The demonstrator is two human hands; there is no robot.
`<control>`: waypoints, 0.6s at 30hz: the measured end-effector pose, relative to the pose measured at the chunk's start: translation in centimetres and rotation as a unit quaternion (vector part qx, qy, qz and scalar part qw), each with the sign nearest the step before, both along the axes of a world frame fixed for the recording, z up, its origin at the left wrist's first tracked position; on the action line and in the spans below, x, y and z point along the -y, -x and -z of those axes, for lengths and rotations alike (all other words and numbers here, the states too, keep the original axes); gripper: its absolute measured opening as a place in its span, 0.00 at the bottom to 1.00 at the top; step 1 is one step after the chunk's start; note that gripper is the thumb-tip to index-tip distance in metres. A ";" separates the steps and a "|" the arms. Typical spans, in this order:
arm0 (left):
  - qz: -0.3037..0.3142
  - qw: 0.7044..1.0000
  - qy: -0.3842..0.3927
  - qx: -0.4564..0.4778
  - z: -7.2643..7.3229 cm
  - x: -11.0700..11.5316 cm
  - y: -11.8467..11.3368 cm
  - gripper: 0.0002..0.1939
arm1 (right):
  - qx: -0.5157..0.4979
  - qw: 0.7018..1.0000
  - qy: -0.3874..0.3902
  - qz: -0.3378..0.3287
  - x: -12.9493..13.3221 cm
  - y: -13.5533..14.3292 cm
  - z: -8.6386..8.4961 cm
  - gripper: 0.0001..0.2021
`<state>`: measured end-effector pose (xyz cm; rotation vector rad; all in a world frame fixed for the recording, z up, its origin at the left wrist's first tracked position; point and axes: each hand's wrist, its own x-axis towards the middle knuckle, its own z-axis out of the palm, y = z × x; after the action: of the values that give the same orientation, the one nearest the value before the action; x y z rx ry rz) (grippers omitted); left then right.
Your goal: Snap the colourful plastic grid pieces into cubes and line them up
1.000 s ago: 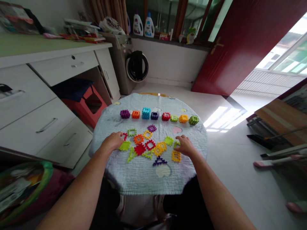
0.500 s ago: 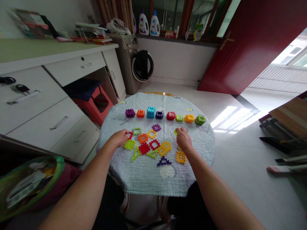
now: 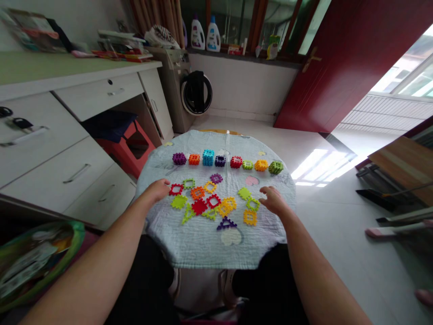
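My left hand (image 3: pixel 158 190) is at the left of the table with nothing in it, its fingers loosely extended just beside a red square frame piece (image 3: pixel 176 194). Over the right side, my right hand (image 3: pixel 273 199) is open and empty, thumb and fingers apart. Closest to it are a lime solid square piece (image 3: pixel 244 193), a green frame piece (image 3: pixel 248 206) and a yellow window-like square piece (image 3: pixel 250 218). Between the hands lie several interlocking plastic pieces, among them a red solid square (image 3: pixel 199 207), an orange square (image 3: pixel 197 193) and a dark purple triangle (image 3: pixel 227 226).
Several assembled blocks form a row along the far side, from a purple block (image 3: pixel 179 158) to a dark green block (image 3: pixel 276 167). A pale cloth (image 3: pixel 203 248) covers the round table. Drawers (image 3: pixel 76 174) and a bin (image 3: pixel 79 234) stand at the left.
My right hand has let go of the lime solid square and moved right, its fingers spreading. My left hand has drawn back left from the red frame piece. The view has shifted slightly.
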<state>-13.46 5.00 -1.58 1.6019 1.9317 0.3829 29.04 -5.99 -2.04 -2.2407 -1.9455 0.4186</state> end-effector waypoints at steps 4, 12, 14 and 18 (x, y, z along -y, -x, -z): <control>-0.001 0.996 0.019 0.086 0.2 0.3 -0.5 0.07 | 0.013 0.995 0.089 -0.040 0.4 0.9 1.0 0.20; -0.042 0.987 0.046 0.146 -0.9 1.0 -0.3 0.10 | 0.022 0.998 0.057 -0.001 -1.0 1.6 0.9 0.12; -0.044 0.989 0.045 0.136 -1.1 1.1 -0.1 0.11 | 0.029 0.998 0.000 0.049 -1.0 0.8 0.7 0.09; -0.034 0.993 0.038 0.109 -1.2 1.0 -0.3 0.13 | 0.044 0.995 -0.017 0.084 -0.5 0.0 0.8 0.13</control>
<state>-13.20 3.96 -0.41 1.3863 1.8160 0.4849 29.03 -5.50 -2.87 -2.4150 -1.7694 0.2684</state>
